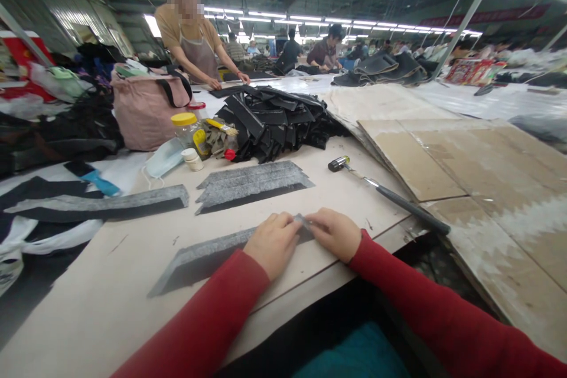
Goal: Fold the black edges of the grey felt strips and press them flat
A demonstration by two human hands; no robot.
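Note:
A long strip of black fabric with a grey speckled band (208, 253) lies on the pale work board (110, 313) in front of me. My left hand (275, 242) rests on its right part with the fingers bent over the edge. At the strip's right end, my right hand (333, 233) pinches the tip between thumb and fingers. Both hands' fingertips nearly meet there. Just beyond lie several similar strips (257, 182), overlapping in a flat stack. Another grey-and-black strip (110, 203) lies to the left.
A hammer (390, 198) lies at the right beside cardboard sheets (460, 159). Behind the strips rises a heap of black pieces (274, 118), with a yellow-lidded jar (185, 124), a white bottle (192, 159) and a pink bag (144, 106) to its left. A co-worker (195, 41) stands across the table.

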